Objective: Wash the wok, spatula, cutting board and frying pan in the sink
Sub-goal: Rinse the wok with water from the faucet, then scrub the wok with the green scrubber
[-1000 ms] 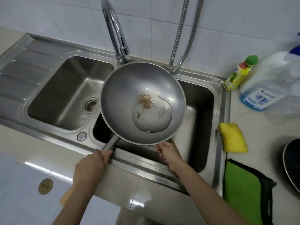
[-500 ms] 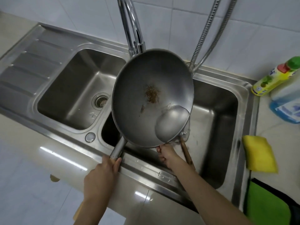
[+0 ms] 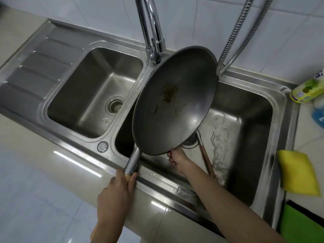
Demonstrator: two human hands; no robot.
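Two hands tilt the wok (image 3: 175, 102): left (image 3: 114, 195) grips handle, right (image 3: 177, 159) pinches rim; next, rinse off the residue

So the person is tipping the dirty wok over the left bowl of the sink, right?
Not quite. The head view shows the wok, gripped by the left hand and right hand, tipped over the right bowl, not the left.

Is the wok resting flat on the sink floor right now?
No, the wok is tilted steeply over the right basin, left hand on its handle, right hand at its rim.
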